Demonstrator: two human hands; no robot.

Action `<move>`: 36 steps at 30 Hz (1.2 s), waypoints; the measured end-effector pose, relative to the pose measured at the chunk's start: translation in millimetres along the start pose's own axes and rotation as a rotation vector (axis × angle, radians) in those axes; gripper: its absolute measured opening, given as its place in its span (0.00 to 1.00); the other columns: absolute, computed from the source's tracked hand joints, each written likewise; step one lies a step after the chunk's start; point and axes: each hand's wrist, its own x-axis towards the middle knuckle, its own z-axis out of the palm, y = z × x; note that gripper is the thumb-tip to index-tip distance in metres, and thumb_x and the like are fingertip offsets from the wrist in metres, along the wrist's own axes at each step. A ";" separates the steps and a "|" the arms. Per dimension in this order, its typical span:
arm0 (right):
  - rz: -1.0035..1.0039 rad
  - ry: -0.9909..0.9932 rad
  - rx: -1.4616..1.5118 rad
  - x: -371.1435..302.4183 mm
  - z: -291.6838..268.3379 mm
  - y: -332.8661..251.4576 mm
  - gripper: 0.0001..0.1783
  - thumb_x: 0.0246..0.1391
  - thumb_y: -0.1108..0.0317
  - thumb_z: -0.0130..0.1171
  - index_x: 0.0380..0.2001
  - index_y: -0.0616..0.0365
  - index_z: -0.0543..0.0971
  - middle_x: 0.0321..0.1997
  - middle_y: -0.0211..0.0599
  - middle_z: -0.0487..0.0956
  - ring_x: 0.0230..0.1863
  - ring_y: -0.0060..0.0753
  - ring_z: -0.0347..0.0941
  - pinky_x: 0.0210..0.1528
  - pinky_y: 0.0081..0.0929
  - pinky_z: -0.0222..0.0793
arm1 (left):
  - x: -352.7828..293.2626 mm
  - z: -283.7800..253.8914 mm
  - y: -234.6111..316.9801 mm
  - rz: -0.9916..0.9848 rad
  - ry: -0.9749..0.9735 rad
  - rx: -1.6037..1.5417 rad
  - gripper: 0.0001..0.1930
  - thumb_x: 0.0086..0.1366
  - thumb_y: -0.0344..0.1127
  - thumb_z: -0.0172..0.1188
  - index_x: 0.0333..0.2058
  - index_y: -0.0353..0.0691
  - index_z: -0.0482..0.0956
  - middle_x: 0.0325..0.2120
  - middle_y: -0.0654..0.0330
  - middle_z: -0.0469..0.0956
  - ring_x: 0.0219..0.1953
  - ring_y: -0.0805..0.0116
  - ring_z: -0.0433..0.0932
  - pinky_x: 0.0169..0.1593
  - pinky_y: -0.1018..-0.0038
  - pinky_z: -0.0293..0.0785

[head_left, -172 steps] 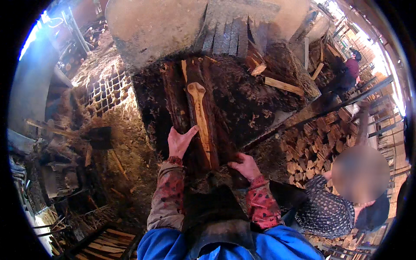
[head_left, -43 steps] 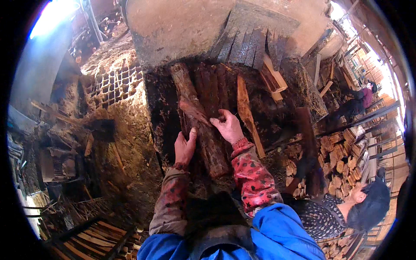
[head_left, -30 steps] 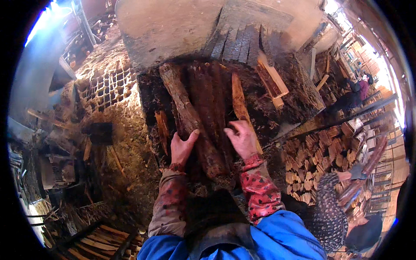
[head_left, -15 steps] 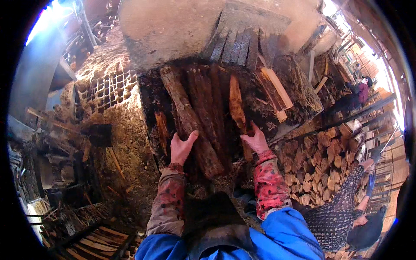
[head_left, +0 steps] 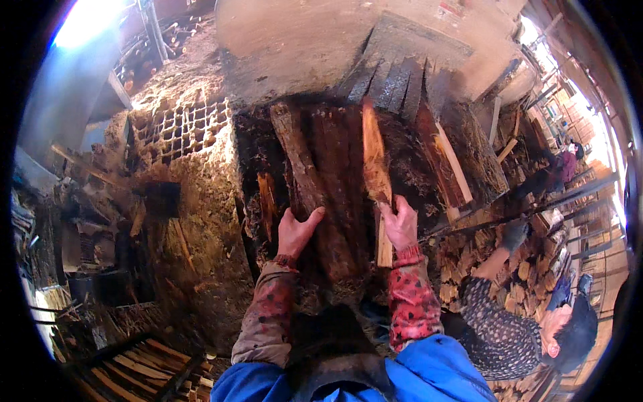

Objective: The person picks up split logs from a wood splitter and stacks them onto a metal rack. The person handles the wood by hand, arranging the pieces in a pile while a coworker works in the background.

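My right hand [head_left: 400,224] is closed round the lower part of a split piece of firewood [head_left: 376,157], whose pale orange face points away from me. My left hand [head_left: 299,232] has its thumb and forefinger spread apart beside a long bark-covered log [head_left: 301,157]; the other fingers are partly hidden. Dark, rough slabs of wood [head_left: 335,161] lie between the two hands. Left of the log is a small orange-brown splinter of wood [head_left: 266,201].
Further right lies another split piece [head_left: 455,161]. A co-worker in a dotted top [head_left: 502,328] bends beside a stack of split wood [head_left: 469,251], a gloved hand over it. Sawdust-like debris [head_left: 207,248] and a wooden rack [head_left: 140,365] are at left.
My right hand has closed further round the split firewood, whose pale face now shows more. The co-worker's arm has swung over the stack. The whole view has shifted slightly.
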 end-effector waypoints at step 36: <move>-0.107 0.101 0.006 -23.1 34.8 -26.0 0.18 0.48 0.66 0.64 0.42 0.63 0.76 0.42 0.45 0.74 0.39 0.41 0.73 0.40 0.31 0.70 | 19.7 -2.2 -31.9 -0.009 0.021 0.100 0.40 0.52 0.61 0.64 0.42 0.19 0.72 0.38 0.49 0.78 0.41 0.64 0.76 0.48 0.70 0.69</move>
